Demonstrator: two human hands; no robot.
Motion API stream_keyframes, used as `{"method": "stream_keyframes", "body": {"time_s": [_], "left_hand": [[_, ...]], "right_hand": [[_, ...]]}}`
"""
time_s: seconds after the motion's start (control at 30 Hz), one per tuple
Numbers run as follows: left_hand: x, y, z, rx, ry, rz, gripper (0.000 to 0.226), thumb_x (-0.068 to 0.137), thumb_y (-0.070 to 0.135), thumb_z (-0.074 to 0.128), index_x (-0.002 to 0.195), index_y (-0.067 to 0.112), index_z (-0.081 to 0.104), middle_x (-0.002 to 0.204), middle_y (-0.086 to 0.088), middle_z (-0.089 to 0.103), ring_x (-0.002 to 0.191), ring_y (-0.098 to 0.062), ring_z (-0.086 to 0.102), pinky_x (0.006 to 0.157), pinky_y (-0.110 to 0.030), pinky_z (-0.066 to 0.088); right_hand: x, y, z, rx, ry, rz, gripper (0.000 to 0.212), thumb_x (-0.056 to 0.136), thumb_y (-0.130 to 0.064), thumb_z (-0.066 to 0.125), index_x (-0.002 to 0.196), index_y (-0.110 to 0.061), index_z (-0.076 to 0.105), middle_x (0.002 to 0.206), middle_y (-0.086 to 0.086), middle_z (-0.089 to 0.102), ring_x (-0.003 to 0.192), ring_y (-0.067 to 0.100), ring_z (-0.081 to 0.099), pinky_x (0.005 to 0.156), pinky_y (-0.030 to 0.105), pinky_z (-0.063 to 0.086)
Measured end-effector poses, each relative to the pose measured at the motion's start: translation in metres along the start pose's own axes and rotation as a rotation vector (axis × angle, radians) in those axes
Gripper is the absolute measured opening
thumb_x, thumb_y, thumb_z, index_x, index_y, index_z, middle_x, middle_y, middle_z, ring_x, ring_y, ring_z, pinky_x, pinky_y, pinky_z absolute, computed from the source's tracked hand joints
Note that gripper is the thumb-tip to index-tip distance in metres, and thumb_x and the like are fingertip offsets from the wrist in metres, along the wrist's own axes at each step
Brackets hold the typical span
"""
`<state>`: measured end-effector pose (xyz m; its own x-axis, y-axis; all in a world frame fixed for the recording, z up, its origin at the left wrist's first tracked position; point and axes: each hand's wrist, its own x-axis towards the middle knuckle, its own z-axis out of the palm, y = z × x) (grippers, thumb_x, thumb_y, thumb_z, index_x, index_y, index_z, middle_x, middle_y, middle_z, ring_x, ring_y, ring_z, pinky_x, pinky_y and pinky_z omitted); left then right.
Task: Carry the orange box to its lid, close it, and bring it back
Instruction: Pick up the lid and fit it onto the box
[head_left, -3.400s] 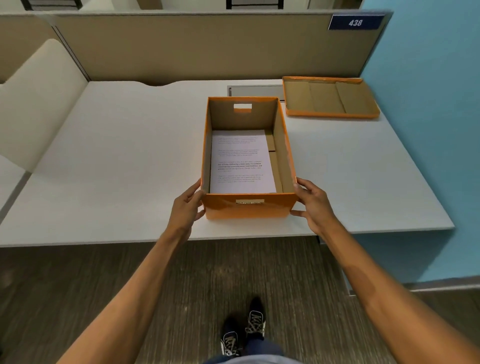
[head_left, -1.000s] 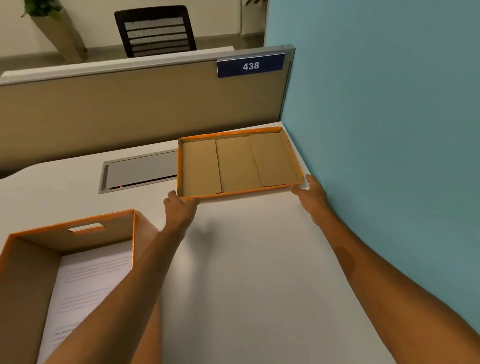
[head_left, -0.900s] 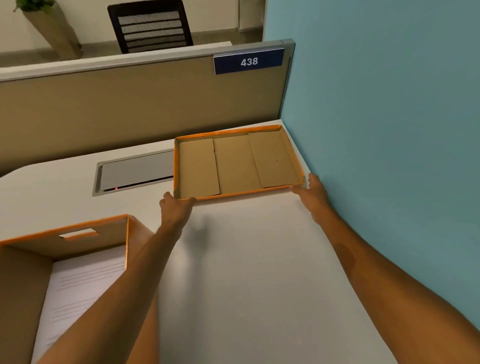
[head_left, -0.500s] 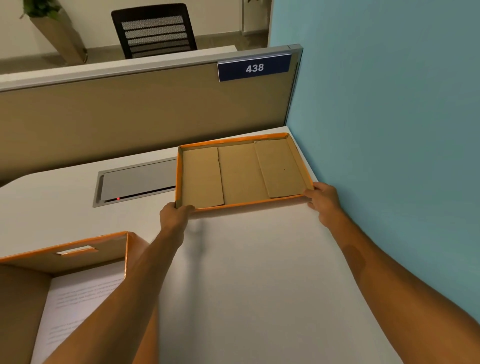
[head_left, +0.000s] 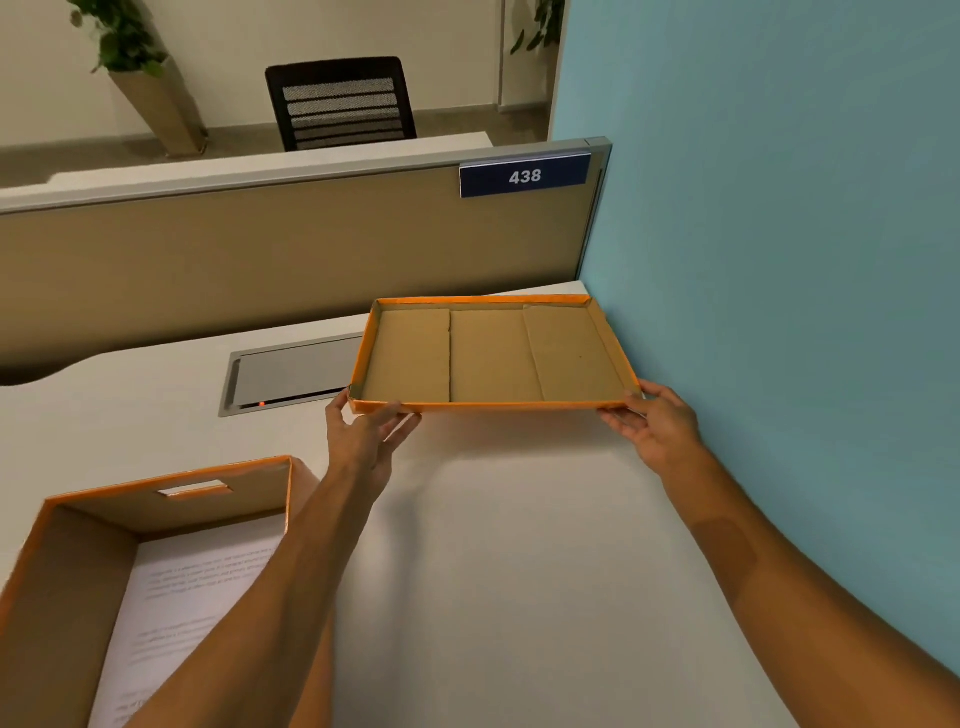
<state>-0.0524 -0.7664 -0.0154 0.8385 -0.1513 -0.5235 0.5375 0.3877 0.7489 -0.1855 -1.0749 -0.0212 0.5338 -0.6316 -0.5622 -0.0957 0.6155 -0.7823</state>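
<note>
Currently both hands are on the lid (head_left: 493, 358), which sits up at about 1 o'clock in the head view, inside-up, near edge raised off the surface (head_left: 519, 571) judging by the shadow under it; whether the far edge still touches I can't tell. Left hand (head_left: 363, 441) grip: thumb on the near-left corner's rim, fingers curled under, grasping the lid. Right hand (head_left: 657, 426) grip: fingers under the near-right corner, thumb along the rim, also grasping the lid. Lid is a shallow cardboard tray, orange outside, plain brown flaps inside, nothing in it. Handling guess: very light, fairly stiff along the folded rim but the flat panel likely flexes, so corner or short-side holds look right; matte card, not slippery, not fragile but the rim could crush if squeezed. It needs flipping over before it goes on. Orange box (head_left: 130, 545) is at 8 o'clock, open top, resting near the surface's front-left, well apart from the lid, partly behind the left forearm. Contains a sheet or stack of printed white paper (head_left: 176, 613) lying flat on the bottom; depth of stack can't be told. A handle cutout (head_left: 195, 488) shows in the far wall; likely a matching one on the near side, out of frame, the best carry points. Box probably moderate weight with paper, rigid walls. Blue wall (head_left: 779, 260) just beside the lid at 3 o'clock limits swing room for the right hand.
</note>
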Motion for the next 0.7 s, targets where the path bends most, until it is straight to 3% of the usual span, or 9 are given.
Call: {"method": "stream_keyframes", "body": {"time_s": [0.1,0.27,0.37,0.53,0.7], "left_hand": [[-0.020,0.005,0.000,-0.032,-0.009,0.037,0.078,0.086,-0.014,0.060,0.144,0.031,0.032,0.142,-0.018,0.042,0.119,-0.042,0.058,0.090,-0.057,0.055],[-0.068,0.013,-0.007,-0.122,-0.036,0.106,0.081,0.087,-0.015,0.057,0.147,0.031,0.028,0.137,-0.020,0.043,0.113,-0.039,0.061,0.092,-0.062,0.052],[-0.083,0.016,-0.014,-0.150,-0.014,0.119,0.083,0.085,-0.016,0.057,0.146,0.032,0.029,0.138,-0.022,0.043,0.112,-0.038,0.061,0.089,-0.061,0.054],[-0.148,0.016,-0.031,-0.141,-0.016,0.214,0.079,0.085,-0.014,0.058,0.143,0.032,0.031,0.139,-0.017,0.043,0.110,-0.036,0.062,0.085,-0.057,0.057],[-0.204,0.021,-0.060,-0.148,0.013,0.252,0.074,0.085,-0.009,0.061,0.138,0.035,0.035,0.137,-0.017,0.044,0.114,-0.038,0.060,0.082,-0.057,0.059]], "right_hand": [[-0.023,-0.001,-0.006,0.015,-0.019,-0.022,0.041,0.090,0.015,0.051,0.127,-0.001,0.053,0.116,0.026,0.062,0.093,0.038,0.067,0.084,0.052,0.054],[-0.072,-0.001,-0.024,0.065,-0.073,-0.068,0.029,0.090,0.015,0.052,0.110,-0.004,0.057,0.112,0.025,0.063,0.098,0.040,0.067,0.084,0.054,0.055],[-0.087,0.006,-0.028,0.091,-0.074,-0.063,0.028,0.089,0.015,0.053,0.110,-0.004,0.057,0.112,0.026,0.063,0.099,0.040,0.066,0.085,0.055,0.054],[-0.140,0.012,-0.050,0.073,-0.107,-0.130,0.036,0.090,0.011,0.056,0.125,0.002,0.053,0.112,0.026,0.065,0.097,0.039,0.068,0.079,0.052,0.057],[-0.189,0.022,-0.061,-0.125,-0.069,-0.251,0.040,0.087,-0.004,0.069,0.125,0.001,0.056,0.108,0.025,0.067,0.086,0.032,0.070,0.079,0.046,0.059]]}}
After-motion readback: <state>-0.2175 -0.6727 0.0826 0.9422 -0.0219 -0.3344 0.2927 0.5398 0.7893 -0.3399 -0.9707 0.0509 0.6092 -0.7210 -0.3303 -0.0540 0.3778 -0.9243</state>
